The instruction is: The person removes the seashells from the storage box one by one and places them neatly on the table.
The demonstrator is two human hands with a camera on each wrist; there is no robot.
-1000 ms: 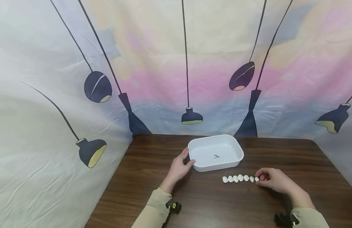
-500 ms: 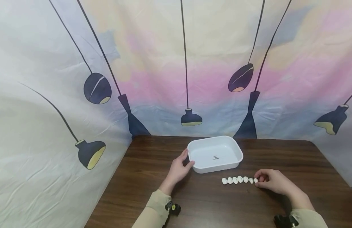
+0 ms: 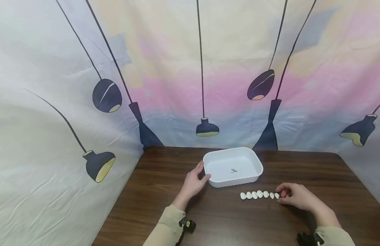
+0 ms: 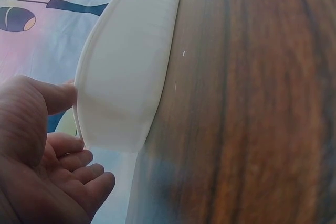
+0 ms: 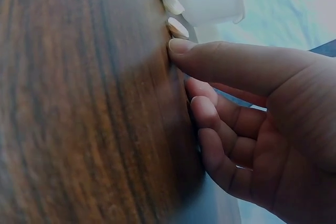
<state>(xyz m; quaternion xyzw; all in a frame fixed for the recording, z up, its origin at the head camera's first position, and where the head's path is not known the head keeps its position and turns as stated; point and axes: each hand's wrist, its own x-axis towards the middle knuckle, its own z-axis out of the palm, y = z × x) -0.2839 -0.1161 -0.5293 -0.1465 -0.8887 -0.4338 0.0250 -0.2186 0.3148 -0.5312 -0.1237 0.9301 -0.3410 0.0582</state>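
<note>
My left hand [image 3: 193, 182] holds the near left corner of a white rectangular tray [image 3: 236, 178], its thumb on the rim. In the left wrist view the fingers [image 4: 100, 184] curl beside the tray's outer wall [image 4: 123, 72]. Several small white shell-like pieces [image 3: 254, 195] lie in a row on the table in front of the tray. At the row's right end, my right hand [image 3: 297, 195] has its fingers loosely bent beside the last piece [image 5: 178, 28]. The right thumb tip lies close to that piece; nothing shows between thumb and fingers, and the index fingertip is partly hidden.
A small grey-brown item or mark [image 3: 233, 170], too small to identify, is on the tray's floor. The dark wooden table [image 3: 233, 222] meets a cloth backdrop [image 3: 233, 85] printed with lamps at its back edge. Black wrist cameras sit on both wrists.
The right thumb and fingers have drawn slightly off the last white piece, which stays in the row. The left hand and tray keep their places.
</note>
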